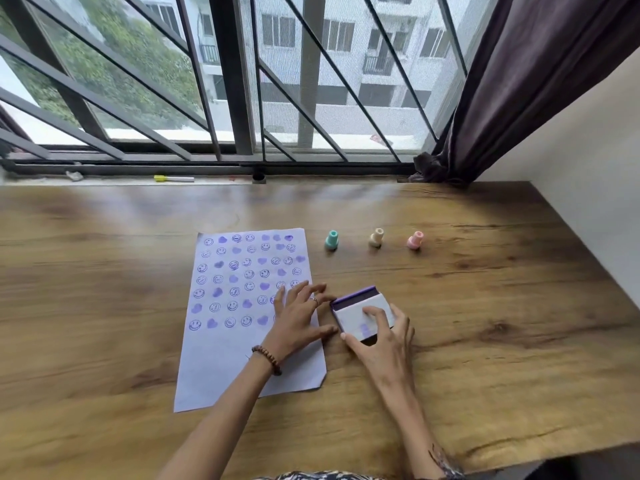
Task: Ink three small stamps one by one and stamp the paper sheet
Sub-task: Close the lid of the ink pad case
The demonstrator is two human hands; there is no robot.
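A white paper sheet (225, 341) lies on the wooden table (485, 323), covered with rows of purple smiley and heart prints. Beyond its top right corner stand three small stamps in a row: teal (331, 240), cream (376, 237) and pink (415, 240). A purple ink pad (353, 306) with a white lid sits just right of the sheet. My left hand (298, 317) rests flat with spread fingers on the sheet's right edge, fingertips touching the pad's left side. My right hand (384, 336) grips the pad, fingers on its lid and thumb at its near edge.
A barred window runs along the far edge of the table. A yellow-capped marker (173, 178) lies on the sill. A dark curtain (502, 98) hangs at the back right, with a white wall along the table's right edge.
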